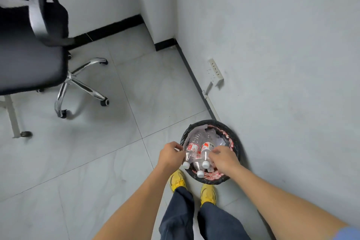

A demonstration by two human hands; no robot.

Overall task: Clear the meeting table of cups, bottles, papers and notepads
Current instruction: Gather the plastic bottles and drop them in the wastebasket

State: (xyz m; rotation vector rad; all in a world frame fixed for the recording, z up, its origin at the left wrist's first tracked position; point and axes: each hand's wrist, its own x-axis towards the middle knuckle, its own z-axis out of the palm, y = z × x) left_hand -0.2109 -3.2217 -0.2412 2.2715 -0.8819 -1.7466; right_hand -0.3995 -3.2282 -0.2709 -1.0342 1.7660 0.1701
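Standing on the floor [97, 152] by the wall [272, 45]; the bench is out of view. Chair [29, 64] is well apart, up left.

Bin [236, 148], black liner, stands against the wall just ahead of my shoes. Its far side holds white crumpled stuff, likely paper [199, 128], so I judge part of the clearing done.

Three bottles [198, 154] are over the bin mouth, caps toward me, bases pointing down into it.
- Left bottle [191, 149]: left hand [171, 154] holds it, fingers [178, 147] curled at its side.
- Right bottle [206, 149]: right hand [222, 159] holds it, fingers [214, 152] curled down on it near the neck.
- Third bottle [198, 165]: lower, between the two. I cannot tell which hand bears it, or whether it rests on the rubbish.

Judgement: bottle step nearly complete, only the letting go is left. Cups and notepads are not visible here. With the bench unseen, what remains there cannot be assessed, so a return trip to check is likely.
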